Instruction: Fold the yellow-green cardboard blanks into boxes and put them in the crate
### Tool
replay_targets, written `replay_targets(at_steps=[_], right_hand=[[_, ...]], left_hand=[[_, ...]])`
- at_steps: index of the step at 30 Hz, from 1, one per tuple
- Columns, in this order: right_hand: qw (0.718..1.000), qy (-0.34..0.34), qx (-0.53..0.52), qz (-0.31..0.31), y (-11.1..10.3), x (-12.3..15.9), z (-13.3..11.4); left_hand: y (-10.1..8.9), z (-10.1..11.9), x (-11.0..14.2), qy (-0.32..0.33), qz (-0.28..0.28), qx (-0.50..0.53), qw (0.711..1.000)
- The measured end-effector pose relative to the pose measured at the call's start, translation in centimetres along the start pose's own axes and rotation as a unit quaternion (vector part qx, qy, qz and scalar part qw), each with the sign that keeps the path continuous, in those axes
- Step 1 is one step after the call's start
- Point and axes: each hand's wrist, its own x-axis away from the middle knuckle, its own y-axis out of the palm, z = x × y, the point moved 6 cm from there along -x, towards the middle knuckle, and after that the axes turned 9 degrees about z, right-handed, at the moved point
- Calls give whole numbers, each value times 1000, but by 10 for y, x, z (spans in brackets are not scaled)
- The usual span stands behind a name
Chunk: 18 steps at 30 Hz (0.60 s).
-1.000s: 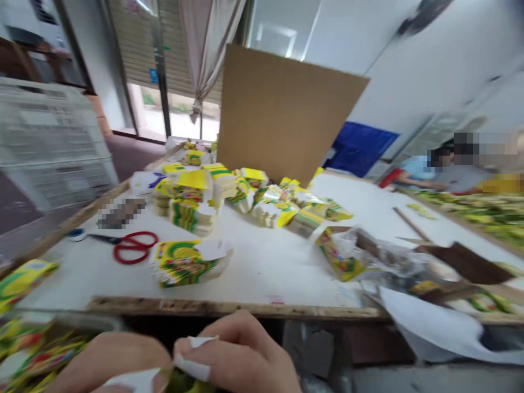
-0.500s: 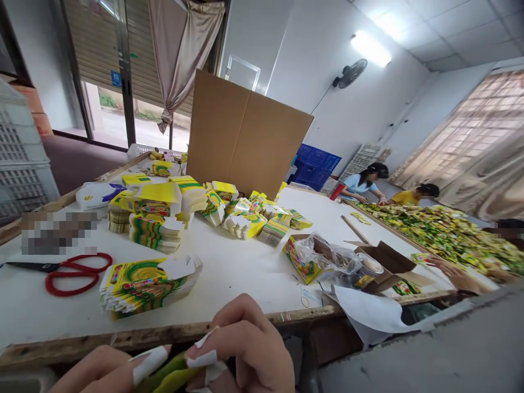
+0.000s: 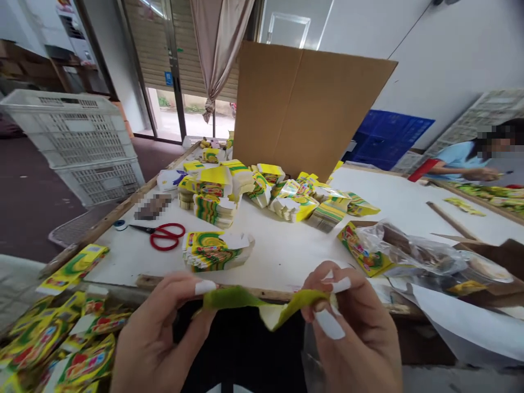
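Between my two hands, just in front of the table edge, stretches a soft green-yellow strip [image 3: 233, 298] that looks like fruit peel; its paler inner side shows at a fold. My left hand [image 3: 164, 333] pinches the left end between thumb and finger. At the other end, my right hand [image 3: 356, 327] grips it with thumb and fingertips. White pieces, like tape or long nails, cover some fingertips. Closest beyond the hands lies a fanned stack of flat yellow-green cartons [image 3: 213, 251]. Red-handled scissors [image 3: 167, 237] lie to its left.
More carton stacks [image 3: 216, 210] sit before a tall cardboard sheet [image 3: 303, 109]. Filled yellow packs [image 3: 61, 338] lie at lower left, near stacked white crates [image 3: 90, 136]. On the right are an opened box with plastic [image 3: 368, 251] and a co-worker in a light blue top [image 3: 454, 161].
The view has swung left and down, bringing the crates and filled packs into sight. My hands have risen and moved apart, and the green strip now spans openly between them.
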Motion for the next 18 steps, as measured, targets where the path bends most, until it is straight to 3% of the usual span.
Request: replay_targets(at_steps=[4, 8, 12, 18], right_hand=[[998, 60, -13, -5, 1, -4, 14], [997, 75, -17, 1, -3, -11, 29], [997, 67, -14, -27, -2, -11, 36], [992, 45, 27, -117, 1, 2, 35]], left_hand=[[19, -4, 2, -118, -60, 84, 988], [30, -21, 5, -242, -122, 216, 938], [34, -30, 2, -247, -152, 293, 911], [28, -38, -5, -223, -54, 278, 933]])
